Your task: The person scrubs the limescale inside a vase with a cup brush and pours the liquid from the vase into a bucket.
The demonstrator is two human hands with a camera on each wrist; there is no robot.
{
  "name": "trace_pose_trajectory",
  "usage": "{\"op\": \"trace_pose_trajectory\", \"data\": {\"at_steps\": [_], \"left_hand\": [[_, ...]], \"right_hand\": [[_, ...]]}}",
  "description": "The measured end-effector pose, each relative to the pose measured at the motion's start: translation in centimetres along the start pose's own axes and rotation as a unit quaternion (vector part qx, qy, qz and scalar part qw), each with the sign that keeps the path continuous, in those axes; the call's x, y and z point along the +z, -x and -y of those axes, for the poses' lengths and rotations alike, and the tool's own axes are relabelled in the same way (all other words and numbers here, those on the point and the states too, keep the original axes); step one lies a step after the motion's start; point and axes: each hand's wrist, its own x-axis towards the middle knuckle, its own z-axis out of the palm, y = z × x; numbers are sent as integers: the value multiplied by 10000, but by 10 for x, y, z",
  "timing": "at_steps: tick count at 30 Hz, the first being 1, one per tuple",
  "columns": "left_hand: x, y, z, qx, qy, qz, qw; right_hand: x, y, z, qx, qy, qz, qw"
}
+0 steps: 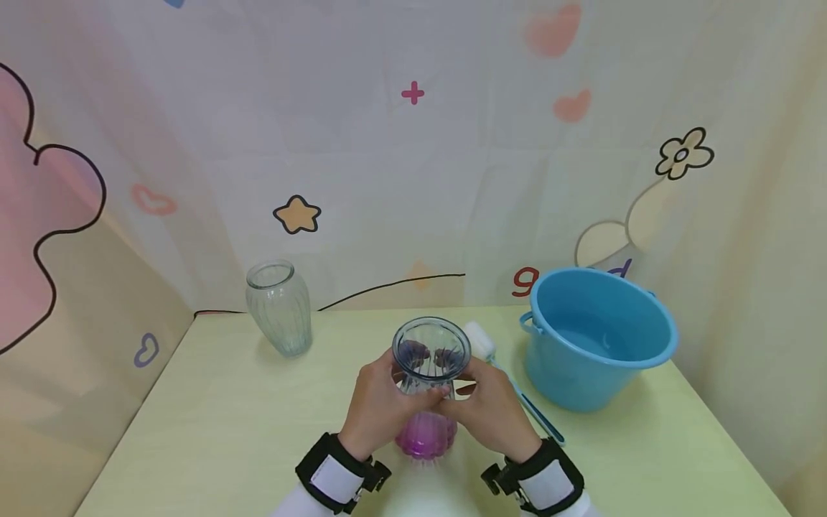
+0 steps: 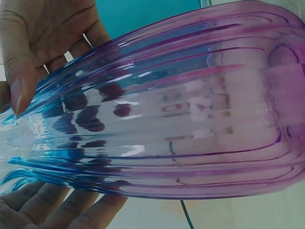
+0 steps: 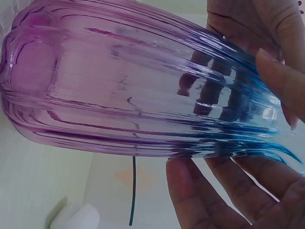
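A ribbed glass vase (image 1: 426,434), blue at the rim and pink-purple toward the base, is held upright between both hands above the table. My left hand (image 1: 381,398) grips its neck from the left, thumb across the near side. From the other side my right hand (image 1: 494,409) holds the neck the same way, the two thumbs almost meeting. In the left wrist view the vase (image 2: 190,114) fills most of the picture, fingers curled behind it. The right wrist view shows fingertips (image 3: 181,179) along the far side of the glass.
A clear glass vase (image 1: 281,316) stands at the back left of the pale table (image 1: 213,416). At the right is a blue bucket (image 1: 581,380) with a handle. Between the bucket and the hands lies a brush (image 1: 533,409) with a white head. A patterned curtain hangs behind.
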Motion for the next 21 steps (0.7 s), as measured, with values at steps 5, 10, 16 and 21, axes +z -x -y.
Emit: {"op": "trace_pose_trajectory", "data": {"at_steps": [5,10,16,21], "left_hand": [[2,1,0,-1,-51,50,10000],[2,3,0,-32,-149,59,9999],[1,3,1,-26,-270,140,9995],[0,4,2,-68,-310,239,9992]], "right_hand": [[-1,2,0,137,-35,-25,9999],[0,3,-1,61,3,-23,10000],[1,4,-4,5,1,-45,10000],[1,5,-4,-52,115,-59,9999]]}}
